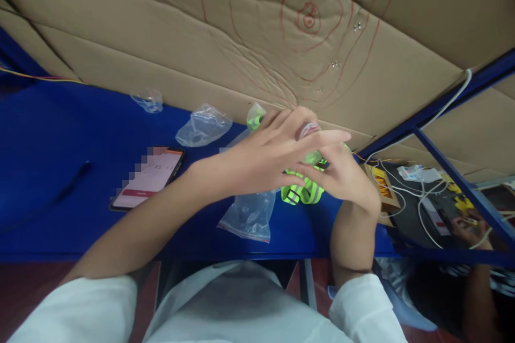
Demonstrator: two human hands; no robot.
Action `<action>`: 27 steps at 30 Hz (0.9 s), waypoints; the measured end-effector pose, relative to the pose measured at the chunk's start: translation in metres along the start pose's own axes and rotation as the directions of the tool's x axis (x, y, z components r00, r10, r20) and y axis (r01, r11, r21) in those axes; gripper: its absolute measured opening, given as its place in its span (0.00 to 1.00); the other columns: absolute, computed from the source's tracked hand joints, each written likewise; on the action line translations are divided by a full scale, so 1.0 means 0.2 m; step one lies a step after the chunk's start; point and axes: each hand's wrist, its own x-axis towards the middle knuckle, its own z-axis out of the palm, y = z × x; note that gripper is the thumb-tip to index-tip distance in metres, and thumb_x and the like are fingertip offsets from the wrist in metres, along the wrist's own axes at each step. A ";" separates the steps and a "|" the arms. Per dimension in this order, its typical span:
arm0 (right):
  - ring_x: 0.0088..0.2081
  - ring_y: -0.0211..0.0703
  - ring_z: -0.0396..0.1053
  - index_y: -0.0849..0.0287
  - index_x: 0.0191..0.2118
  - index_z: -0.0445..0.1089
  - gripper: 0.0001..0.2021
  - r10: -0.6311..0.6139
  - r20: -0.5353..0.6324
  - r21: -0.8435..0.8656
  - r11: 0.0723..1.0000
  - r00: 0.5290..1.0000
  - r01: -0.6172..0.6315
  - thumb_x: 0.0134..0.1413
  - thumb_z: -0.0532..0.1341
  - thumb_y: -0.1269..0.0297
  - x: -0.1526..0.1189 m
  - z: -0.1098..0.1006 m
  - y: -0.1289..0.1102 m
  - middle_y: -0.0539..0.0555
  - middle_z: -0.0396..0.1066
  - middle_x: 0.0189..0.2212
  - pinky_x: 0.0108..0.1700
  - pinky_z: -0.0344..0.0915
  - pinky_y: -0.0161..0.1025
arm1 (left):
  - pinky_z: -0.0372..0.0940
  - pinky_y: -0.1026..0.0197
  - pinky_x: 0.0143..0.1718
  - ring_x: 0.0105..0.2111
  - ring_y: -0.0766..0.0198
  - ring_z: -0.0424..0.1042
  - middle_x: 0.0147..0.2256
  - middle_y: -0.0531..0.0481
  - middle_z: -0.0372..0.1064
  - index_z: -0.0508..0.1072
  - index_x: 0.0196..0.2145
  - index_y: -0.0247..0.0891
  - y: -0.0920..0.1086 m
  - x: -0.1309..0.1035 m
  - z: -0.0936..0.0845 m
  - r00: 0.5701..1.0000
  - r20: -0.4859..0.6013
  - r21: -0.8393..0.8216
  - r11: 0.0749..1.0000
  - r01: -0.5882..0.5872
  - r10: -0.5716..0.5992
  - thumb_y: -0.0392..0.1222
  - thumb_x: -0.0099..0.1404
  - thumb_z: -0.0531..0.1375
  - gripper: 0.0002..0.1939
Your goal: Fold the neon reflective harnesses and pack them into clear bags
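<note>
My left hand (273,153) reaches across to the right with its fingers stretched out flat, lying over a folded neon-green reflective vest (301,192). My right hand (346,174) is under and behind it, gripping the vest bundle from the right. A clear plastic zip bag (249,214) lies on the blue table (60,144) just below my left wrist, partly under the vest. More green fabric (255,117) in plastic shows behind my fingers.
A phone (147,178) with a lit screen lies left of the bag. Two empty clear bags (203,126) (148,101) sit near the cardboard wall (161,37). At right, a blue frame (450,166) borders another station with white cables (410,198) and another person's hand (466,225).
</note>
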 end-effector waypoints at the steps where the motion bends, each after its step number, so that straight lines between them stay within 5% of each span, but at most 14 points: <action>1: 0.54 0.55 0.76 0.54 0.50 0.78 0.11 -0.011 -0.010 -0.020 1.000 1.000 0.011 0.68 0.62 0.57 0.00 -0.01 0.02 0.56 0.80 0.51 0.57 0.71 0.51 | 0.63 0.50 0.60 0.59 0.51 0.66 0.56 0.40 0.63 0.60 0.68 0.47 -0.03 0.00 -0.03 0.999 0.029 -0.096 0.995 -0.011 0.014 0.40 0.69 0.64 0.32; 5: 0.41 0.47 0.79 0.51 0.45 0.81 0.11 0.047 -0.024 -0.042 0.998 0.999 -0.048 0.70 0.61 0.57 0.01 -0.02 0.06 0.51 0.83 0.40 0.47 0.70 0.43 | 0.65 0.58 0.53 0.51 0.57 0.72 0.50 0.46 0.72 0.75 0.50 0.42 -0.19 0.00 -0.07 0.990 0.124 -0.278 0.955 0.105 -0.072 0.45 0.72 0.62 0.11; 9: 0.35 0.46 0.77 0.53 0.37 0.80 0.13 0.119 -0.034 -0.124 0.985 0.992 -0.122 0.64 0.67 0.50 0.02 -0.03 0.09 0.51 0.81 0.32 0.49 0.64 0.45 | 0.64 0.59 0.45 0.40 0.60 0.73 0.39 0.50 0.77 0.77 0.35 0.38 -0.34 -0.02 -0.04 0.925 0.307 -0.229 0.926 0.299 -0.223 0.56 0.66 0.66 0.17; 18: 0.40 0.47 0.72 0.54 0.39 0.79 0.13 0.233 0.214 -0.097 0.971 0.949 -0.217 0.66 0.65 0.50 -0.01 -0.06 0.19 0.53 0.77 0.34 0.50 0.61 0.45 | 0.64 0.62 0.42 0.38 0.62 0.74 0.40 0.52 0.80 0.81 0.43 0.40 -0.39 -0.06 -0.09 0.860 0.473 -0.276 0.894 0.353 -0.193 0.52 0.74 0.57 0.16; 23: 0.48 0.51 0.71 0.53 0.39 0.80 0.11 0.270 0.196 -0.185 0.954 0.943 -0.234 0.66 0.65 0.53 -0.03 -0.03 0.27 0.57 0.74 0.44 0.54 0.63 0.49 | 0.64 0.63 0.42 0.39 0.63 0.74 0.42 0.53 0.81 0.81 0.45 0.40 -0.41 -0.08 -0.09 0.832 0.495 -0.210 0.894 0.395 -0.252 0.53 0.73 0.58 0.17; 27: 0.49 0.51 0.75 0.56 0.39 0.78 0.12 0.295 0.249 -0.085 0.956 0.922 -0.282 0.68 0.62 0.53 -0.02 -0.04 0.27 0.59 0.78 0.47 0.53 0.66 0.47 | 0.64 0.62 0.45 0.40 0.63 0.73 0.44 0.49 0.81 0.82 0.44 0.36 -0.44 -0.09 -0.12 0.821 0.494 -0.123 0.912 0.391 -0.285 0.47 0.74 0.56 0.16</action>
